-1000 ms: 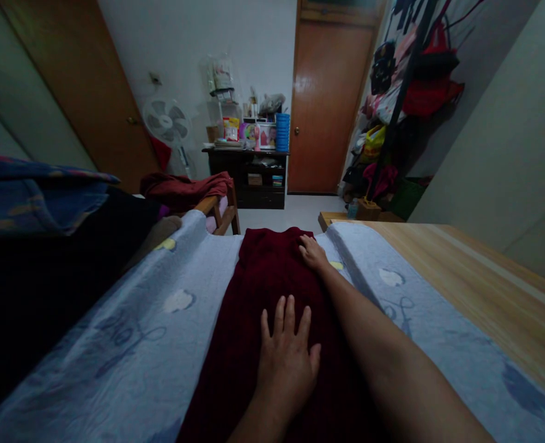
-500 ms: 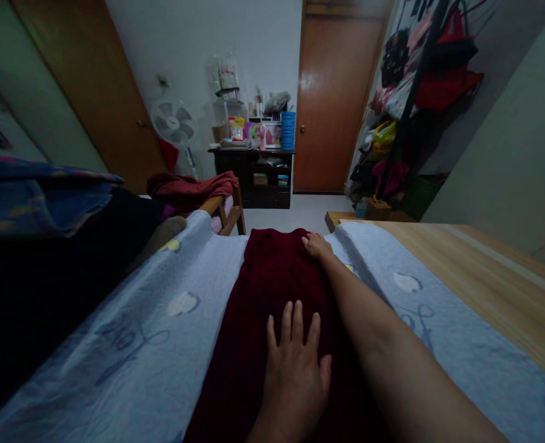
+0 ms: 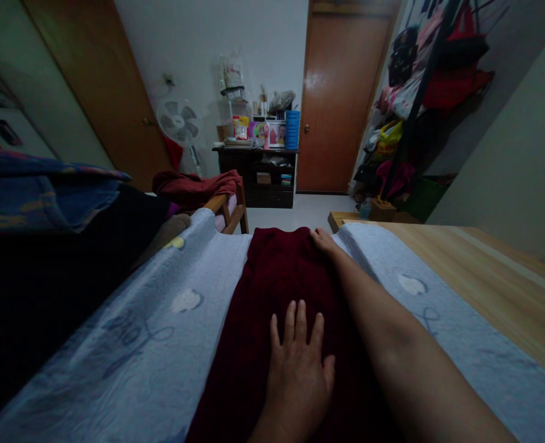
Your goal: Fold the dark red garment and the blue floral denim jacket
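Note:
A dark red garment [image 3: 272, 271] lies lengthwise over a pale blue bed sheet, its narrower end toward the far edge. Palm down on its middle, my left hand [image 3: 300, 369] rests flat with the fingers spread. My right hand [image 3: 322, 240] reaches to the garment's far right corner, its fingers closed around the edge there; the fingertips are partly hidden. The sheet [image 3: 161, 344] shows on both sides of the garment.
Dark clothes and a blue denim piece [image 3: 41, 200] are heaped at left. A red cloth [image 3: 198, 187] hangs over a wooden bed rail. Bare wooden board [image 3: 484, 264] lies at right. Beyond stand a fan [image 3: 178, 120], a dark cabinet [image 3: 254, 191] and hanging bags [image 3: 457, 86].
My right hand has shifted slightly right to the garment's corner, and its fingers have drawn in on the edge. My left hand stays flat in place. The view has turned slightly left.

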`<state>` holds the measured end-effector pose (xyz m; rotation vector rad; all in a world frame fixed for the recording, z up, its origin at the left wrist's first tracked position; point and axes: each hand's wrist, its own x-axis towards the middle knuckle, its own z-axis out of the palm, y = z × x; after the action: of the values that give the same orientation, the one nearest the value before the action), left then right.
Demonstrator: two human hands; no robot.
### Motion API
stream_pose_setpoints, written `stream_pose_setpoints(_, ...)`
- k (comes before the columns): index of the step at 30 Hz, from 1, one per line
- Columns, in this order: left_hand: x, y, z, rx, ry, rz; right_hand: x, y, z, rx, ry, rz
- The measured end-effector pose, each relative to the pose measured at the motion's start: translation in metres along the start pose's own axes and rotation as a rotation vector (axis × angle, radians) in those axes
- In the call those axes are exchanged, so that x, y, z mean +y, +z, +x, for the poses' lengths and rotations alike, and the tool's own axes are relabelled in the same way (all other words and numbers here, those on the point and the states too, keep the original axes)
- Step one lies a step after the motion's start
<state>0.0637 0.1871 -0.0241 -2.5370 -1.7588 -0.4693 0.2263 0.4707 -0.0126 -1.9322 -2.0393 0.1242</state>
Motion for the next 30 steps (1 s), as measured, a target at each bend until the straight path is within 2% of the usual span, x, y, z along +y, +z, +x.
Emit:
stream_pose_setpoints(3, 0.000, 0.000, 0.000, -0.009, -0.003, -0.003, -0.012, -0.014, -0.010, 0.058, 0.078, -0.025)
stream_pose_setpoints(5, 0.000, 0.000, 0.001, -0.007, -0.004, -0.009, -0.025, -0.017, -0.023, 0.063, 0.016, -0.054)
stream_pose_setpoints(8, 0.000, -0.001, 0.001, -0.004, -0.004, -0.014, -0.040, -0.011, -0.047, 0.014, -0.156, -0.089)
stream_pose_setpoints(12, 0.000, -0.001, 0.001, -0.013, -0.001, -0.016, -0.042, 0.007, -0.063, 0.042, -0.192, -0.135)
stream_pose_setpoints(16, 0.000, -0.001, 0.000, -0.004, -0.003, -0.011, -0.036, 0.018, -0.057, 0.020, -0.177, -0.183)
stream_pose_setpoints(23, 0.001, -0.002, 0.001, -0.011, -0.011, -0.008, -0.034, 0.019, -0.043, 0.062, -0.092, -0.172)
stream_pose_setpoints(30, 0.001, -0.002, 0.002, -0.028, -0.010, 0.006, -0.022, 0.023, -0.026, 0.096, -0.059, 0.017)
